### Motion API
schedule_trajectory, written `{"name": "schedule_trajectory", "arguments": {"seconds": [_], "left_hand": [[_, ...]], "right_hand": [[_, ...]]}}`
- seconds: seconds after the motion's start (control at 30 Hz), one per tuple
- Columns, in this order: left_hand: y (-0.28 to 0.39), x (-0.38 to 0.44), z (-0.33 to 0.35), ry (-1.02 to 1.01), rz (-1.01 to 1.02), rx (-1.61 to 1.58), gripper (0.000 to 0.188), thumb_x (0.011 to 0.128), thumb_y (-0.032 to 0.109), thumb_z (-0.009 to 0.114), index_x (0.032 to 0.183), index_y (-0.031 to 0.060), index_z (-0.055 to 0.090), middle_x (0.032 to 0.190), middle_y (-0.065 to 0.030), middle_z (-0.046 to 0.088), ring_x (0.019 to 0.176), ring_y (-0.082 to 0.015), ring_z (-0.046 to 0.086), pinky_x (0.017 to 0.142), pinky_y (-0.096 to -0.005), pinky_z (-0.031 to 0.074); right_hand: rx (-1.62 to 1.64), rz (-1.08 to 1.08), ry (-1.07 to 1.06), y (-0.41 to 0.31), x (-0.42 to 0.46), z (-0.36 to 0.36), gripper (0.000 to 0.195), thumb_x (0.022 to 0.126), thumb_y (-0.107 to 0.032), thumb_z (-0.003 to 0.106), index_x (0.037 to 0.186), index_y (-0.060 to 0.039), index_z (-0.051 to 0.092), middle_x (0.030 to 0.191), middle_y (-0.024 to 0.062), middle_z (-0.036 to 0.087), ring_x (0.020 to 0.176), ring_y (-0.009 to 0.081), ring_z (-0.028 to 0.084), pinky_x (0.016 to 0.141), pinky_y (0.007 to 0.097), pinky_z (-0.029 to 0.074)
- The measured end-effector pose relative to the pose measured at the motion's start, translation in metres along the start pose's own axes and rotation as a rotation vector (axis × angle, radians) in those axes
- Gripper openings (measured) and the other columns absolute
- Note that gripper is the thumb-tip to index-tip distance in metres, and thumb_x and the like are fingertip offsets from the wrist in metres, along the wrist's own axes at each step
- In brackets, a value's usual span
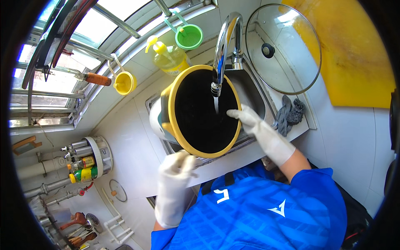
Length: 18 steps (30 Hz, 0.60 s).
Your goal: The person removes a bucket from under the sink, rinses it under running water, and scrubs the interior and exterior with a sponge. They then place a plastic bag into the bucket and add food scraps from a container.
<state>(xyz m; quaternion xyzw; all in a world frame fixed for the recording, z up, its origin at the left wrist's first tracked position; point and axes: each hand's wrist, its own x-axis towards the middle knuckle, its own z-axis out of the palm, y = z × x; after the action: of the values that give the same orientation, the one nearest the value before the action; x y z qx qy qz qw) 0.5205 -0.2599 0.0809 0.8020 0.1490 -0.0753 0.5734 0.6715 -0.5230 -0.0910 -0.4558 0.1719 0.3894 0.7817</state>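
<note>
A deep round vessel with a yellow rim (174, 137) and a black inside stands tilted over the steel sink (265, 100). Water runs into it from the chrome faucet (222, 47). Both hands wear white rubber gloves. My left hand (179, 164) is at the near left edge of the rim with its fingers curled; whether it grips the rim is not plain. My right hand (245, 117) is at the right side of the rim, its fingers reaching over the edge into the opening. The vessel's bottom is too dark to see.
Behind the vessel stands a yellow pump bottle (170, 59). A glass lid (284, 50) leans at the back right, near a yellow cutting board (356, 62). Grey scrubbing cloths (289, 114) lie right of the sink. Green (189, 37) and yellow (125, 83) plastic cups hang by the window.
</note>
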Motion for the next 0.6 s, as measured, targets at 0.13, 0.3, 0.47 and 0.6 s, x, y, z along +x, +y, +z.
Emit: {"name": "schedule_trajectory", "arguments": {"seconds": [0.13, 0.3, 0.47, 0.6], "left_hand": [[0.027, 0.067, -0.052, 0.256, 0.249, 0.015, 0.047, 0.103, 0.016, 0.076, 0.142, -0.0059, 0.062, 0.123, -0.0211, 0.077, 0.103, -0.0237, 0.076, 0.087, -0.0358, 0.061], [0.077, 0.156, -0.045, -0.014, -0.037, 0.609, 0.055, 0.093, 0.034, 0.085, 0.134, 0.0024, 0.069, 0.109, -0.0156, 0.078, 0.095, -0.0218, 0.073, 0.088, -0.0369, 0.060], [0.044, 0.134, -0.041, 0.033, -0.277, 0.366, 0.023, 0.096, 0.023, 0.075, 0.104, 0.0015, 0.071, 0.083, -0.0061, 0.068, 0.074, -0.0160, 0.065, 0.067, -0.0326, 0.055], [0.018, 0.086, -0.032, 0.254, -0.155, 0.090, 0.017, 0.099, 0.017, 0.077, 0.103, 0.0031, 0.067, 0.083, -0.0008, 0.064, 0.072, -0.0098, 0.058, 0.068, -0.0281, 0.050]], "right_hand": [[-0.204, -0.114, -0.195, -0.049, 0.030, -0.005, 0.039, 0.098, -0.002, 0.070, 0.137, 0.0002, 0.068, 0.114, 0.0090, 0.076, 0.101, 0.0191, 0.074, 0.095, 0.0364, 0.061], [-0.600, -0.281, -0.272, -0.062, 0.107, -0.014, 0.015, 0.097, -0.007, 0.077, 0.112, -0.0035, 0.075, 0.093, -0.0011, 0.071, 0.084, 0.0092, 0.064, 0.080, 0.0294, 0.055], [-0.642, -0.463, -0.201, -0.080, 0.069, 0.039, 0.048, 0.098, -0.024, 0.084, 0.137, -0.0011, 0.069, 0.124, 0.0095, 0.075, 0.116, 0.0163, 0.067, 0.105, 0.0337, 0.052], [-0.388, -0.451, -0.213, -0.030, 0.039, -0.001, 0.074, 0.098, -0.030, 0.084, 0.158, 0.0014, 0.053, 0.152, 0.0193, 0.065, 0.142, 0.0253, 0.060, 0.121, 0.0386, 0.045]]}}
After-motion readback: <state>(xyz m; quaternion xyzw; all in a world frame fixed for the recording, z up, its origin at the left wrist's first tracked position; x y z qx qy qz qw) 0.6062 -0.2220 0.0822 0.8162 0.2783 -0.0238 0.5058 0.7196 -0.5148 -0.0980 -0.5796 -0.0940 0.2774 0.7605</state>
